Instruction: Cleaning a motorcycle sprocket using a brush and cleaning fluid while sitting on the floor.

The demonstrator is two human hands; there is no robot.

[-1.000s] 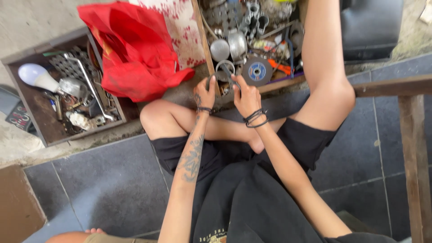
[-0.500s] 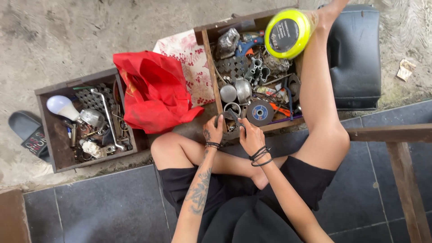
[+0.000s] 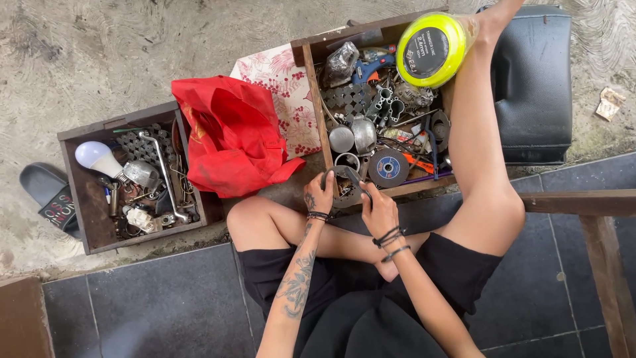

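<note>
- The left hand [image 3: 320, 192] was curled around the side of a small round metal part [image 3: 344, 193], gripping it at the near edge of the big wooden box [image 3: 309, 79].
- The right hand [image 3: 379, 211] was closed too, with its fingers pinching a thin dark tool [image 3: 354, 178] that pointed at the same round part.
- Both wrists had dark bands on them, and the left arm had drawings on its skin.
- Just behind the hands lay a flat grey disc [image 3: 388, 168], a metal cup [image 3: 342, 139] and a shiny bowl [image 3: 364, 134], all inside the big box.
- Farther back in that box were many small metal bits and a blue tool [image 3: 371, 66].
- A yellow-green round tub [image 3: 430, 49] sat at the far corner of the box, next to the person's leg.
- A red bag [image 3: 232, 136] lay between the big box and a smaller wooden box [image 3: 85, 219].
- The smaller box held a light bulb [image 3: 96, 157] and a long wrench [image 3: 162, 174].
- A dark sandal [image 3: 46, 192] lay beside the smaller box.
</note>
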